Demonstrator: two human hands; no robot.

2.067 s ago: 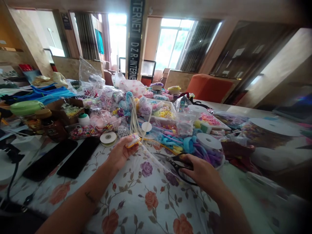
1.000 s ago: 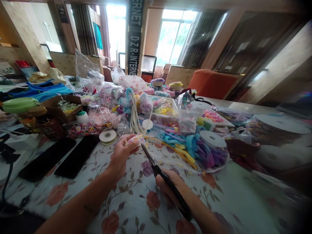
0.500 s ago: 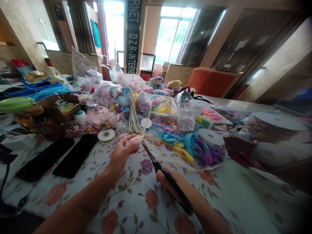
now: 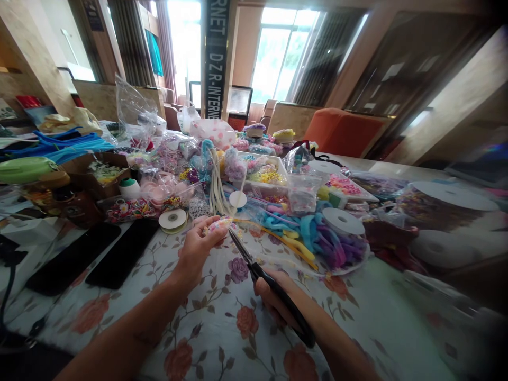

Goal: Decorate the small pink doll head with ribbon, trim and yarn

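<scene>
My left hand (image 4: 197,244) is closed on a small fluffy piece of pink, white and yellow trim (image 4: 221,226), pinched between thumb and fingers. What exactly the piece is made into, I cannot make out. My right hand (image 4: 273,296) is wrapped round the black handles of a pair of scissors (image 4: 243,248). The blades point away from me and to the left, and their tips touch or nearly touch the trim's right edge. Both hands are above a floral tablecloth (image 4: 214,328).
Two black phones (image 4: 123,254) lie at left, beside a ribbon spool (image 4: 173,219). Blue and purple fuzzy stems (image 4: 317,233) in a clear bag sit at right under a white spool (image 4: 343,220). A white tray (image 4: 282,168) and bagged trimmings crowd the back.
The scissor tips have shifted slightly left, closer against the trim. My left hand keeps its hold and has barely moved.
</scene>
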